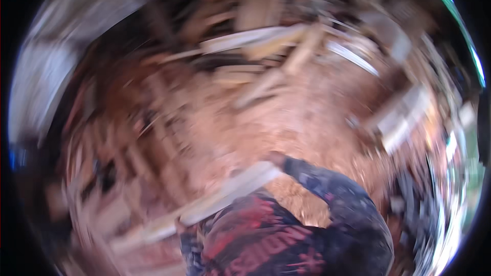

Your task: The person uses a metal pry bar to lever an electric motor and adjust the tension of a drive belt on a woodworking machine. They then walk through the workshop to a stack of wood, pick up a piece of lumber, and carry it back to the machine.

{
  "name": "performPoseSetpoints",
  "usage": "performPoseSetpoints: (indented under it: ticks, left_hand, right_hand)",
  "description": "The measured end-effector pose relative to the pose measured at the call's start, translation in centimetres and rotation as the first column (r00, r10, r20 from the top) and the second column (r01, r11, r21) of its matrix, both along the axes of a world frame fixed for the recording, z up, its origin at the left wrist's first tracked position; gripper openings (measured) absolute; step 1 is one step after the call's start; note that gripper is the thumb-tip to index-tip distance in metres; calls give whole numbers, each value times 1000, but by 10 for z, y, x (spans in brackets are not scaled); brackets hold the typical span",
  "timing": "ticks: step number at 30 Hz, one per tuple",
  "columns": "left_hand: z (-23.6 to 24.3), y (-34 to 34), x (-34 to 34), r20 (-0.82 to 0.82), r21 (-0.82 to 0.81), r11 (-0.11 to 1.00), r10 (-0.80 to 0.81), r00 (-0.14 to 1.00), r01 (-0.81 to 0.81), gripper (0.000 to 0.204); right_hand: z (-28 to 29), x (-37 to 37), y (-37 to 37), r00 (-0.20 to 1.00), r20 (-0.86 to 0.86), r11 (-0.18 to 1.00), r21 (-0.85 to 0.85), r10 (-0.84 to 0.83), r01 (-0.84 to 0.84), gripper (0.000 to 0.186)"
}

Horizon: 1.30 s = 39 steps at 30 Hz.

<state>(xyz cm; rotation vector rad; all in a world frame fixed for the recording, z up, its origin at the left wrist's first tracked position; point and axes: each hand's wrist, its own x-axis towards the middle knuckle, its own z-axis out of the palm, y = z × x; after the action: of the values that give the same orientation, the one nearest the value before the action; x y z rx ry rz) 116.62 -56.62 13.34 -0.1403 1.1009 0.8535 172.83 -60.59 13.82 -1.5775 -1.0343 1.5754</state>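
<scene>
A long pale plank [227,190] lies diagonally in front of my body, running from my right side down to the lower left. My right hand [273,158], at the end of a dark spattered sleeve, is closed on its upper right end. My left hand [181,225] grips it farther down, mostly hidden beside my dark top with red print. The whole view is smeared by motion, so the fingers show poorly.
Reddish sawdust-like ground [296,122] surrounds me, with scattered wood offcuts [128,153] at left. Boards and beams [286,66] lie across the back. A pale block or board [404,117] is at right, and a large grey surface [61,56] is at upper left.
</scene>
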Motion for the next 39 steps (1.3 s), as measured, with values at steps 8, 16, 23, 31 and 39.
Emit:
performPoseSetpoints:
  ticks: [8, 16, 23, 31, 39]
  left_hand:
    - [17, 20, 10, -800, -122, 989, -51, 597, -80, 71]
    - [27, 49, -9, -872, -133, 966, -8, 489, -221, 67]
    - [-3, 66, -74, -993, -83, 995, -87, 83, 49, 62]
    - [34, 103, -75, -644, 219, 802, 547, 535, -556, 56]
    - [63, 114, -64, -948, -317, 927, -303, 95, -201, 59]
  right_hand:
    - [9, -31, -3, 804, -382, 680, -733, -456, 37, 40]
    - [12, -63, 28, 808, -386, 614, -788, -446, -38, 43]
    - [36, -120, 72, 766, -459, 583, -800, -449, -138, 49]
    - [28, -132, 92, 760, -370, 495, -866, -535, -73, 44]
    - [24, -132, 90, 774, -324, 490, -872, -544, -21, 45]
